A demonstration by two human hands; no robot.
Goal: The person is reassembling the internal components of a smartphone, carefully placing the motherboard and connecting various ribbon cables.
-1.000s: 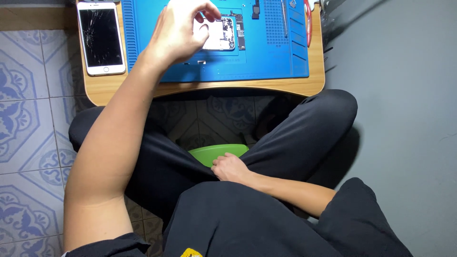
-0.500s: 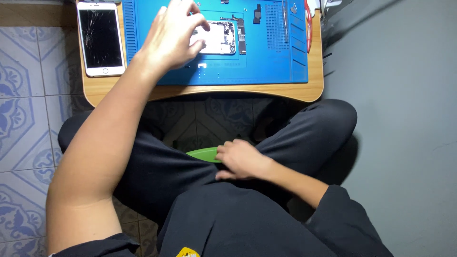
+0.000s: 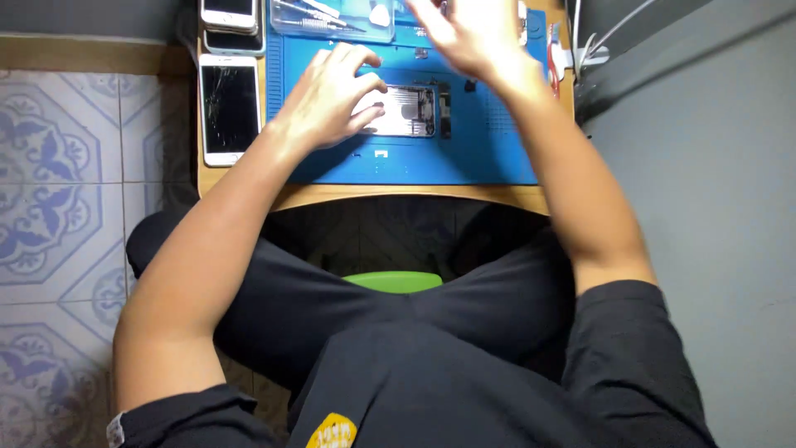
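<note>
Opened phone pinned on the blue repair mat, second hand raised over the far tools

At the left edge of the small wooden table [image 3: 249,184], a white phone with a cracked screen [image 3: 230,108] is laid just beside the blue repair mat [image 3: 464,158], with more phones [image 3: 230,21] stacked behind it, so little room is left on that side. The left hand [image 3: 332,99] is pressed on the opened phone body [image 3: 406,112] at mid-mat, fingers curled and spread over its left end; a flat, steady hold is best kept so the body cannot slide. The clear tool tray [image 3: 332,18] is set close behind. The right hand [image 3: 464,37] is blurred above the far mat, fingers apart and apparently empty. To the right, the table edge and cables [image 3: 593,50] are close; freer mat is found along the near edge.
</note>
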